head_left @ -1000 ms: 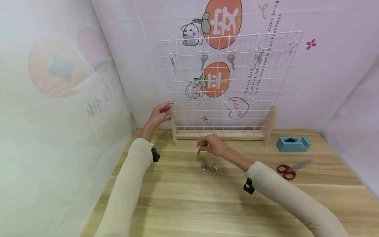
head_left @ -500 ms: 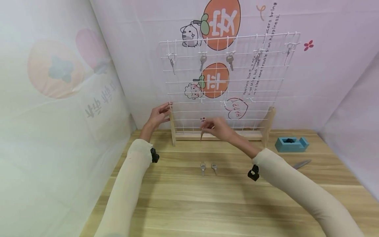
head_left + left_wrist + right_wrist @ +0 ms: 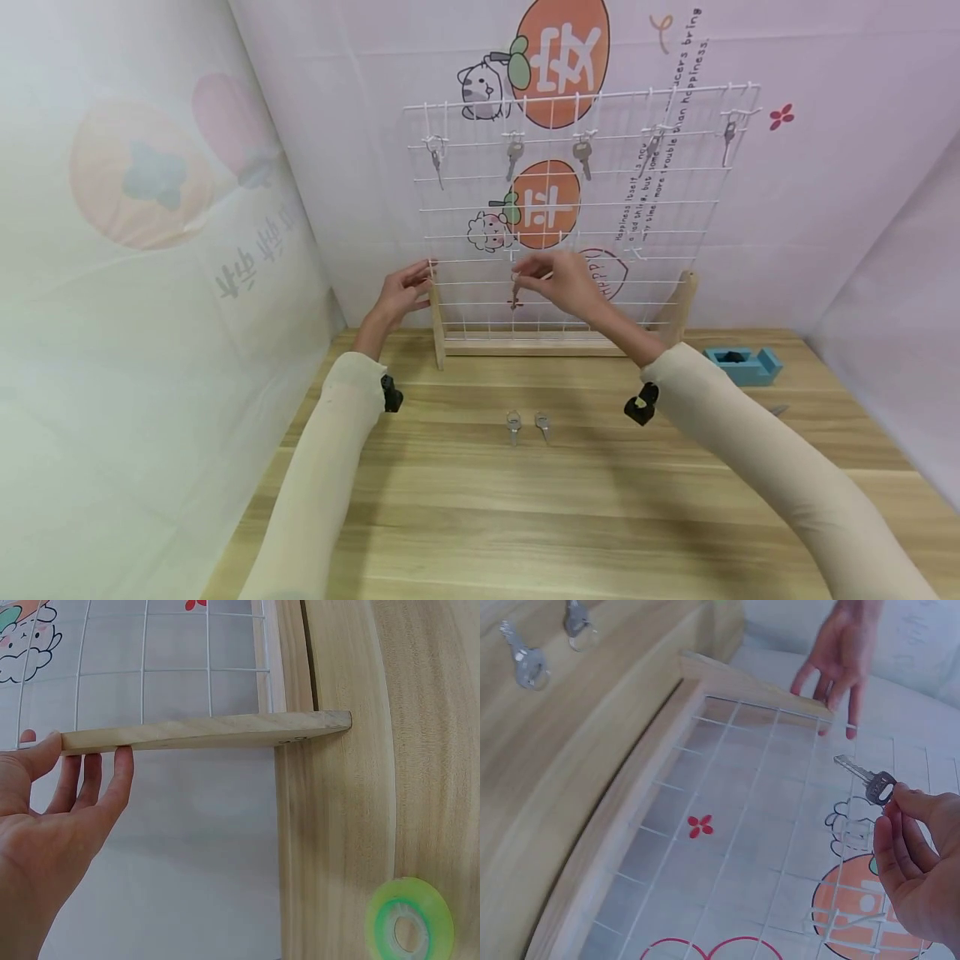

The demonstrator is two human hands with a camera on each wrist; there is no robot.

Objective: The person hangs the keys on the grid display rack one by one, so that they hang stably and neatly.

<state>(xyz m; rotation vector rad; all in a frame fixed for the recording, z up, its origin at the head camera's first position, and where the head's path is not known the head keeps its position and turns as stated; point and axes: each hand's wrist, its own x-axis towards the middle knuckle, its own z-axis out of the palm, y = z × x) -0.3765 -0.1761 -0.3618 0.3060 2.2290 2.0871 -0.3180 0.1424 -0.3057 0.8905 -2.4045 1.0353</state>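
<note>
**Both arms raised and reaching forward**

The left hand [image 3: 401, 293] is stretched out, fingers [image 3: 112, 776] straight and together, thumb apart from them. The right hand [image 3: 558, 283] is held up at about the same height, its fingertips [image 3: 896, 814] pinched together, the other fingers curled. Both forearms are in pale sleeves, each with a black mount at the wrist.

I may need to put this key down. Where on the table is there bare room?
Bare wood lies in front of the two loose keys, between the sleeves, toward the near edge of the table. The strip between those keys and the rack is bare too. Right of the rack it is crowded: tape dispenser; the right arm hides the table beyond.
</note>
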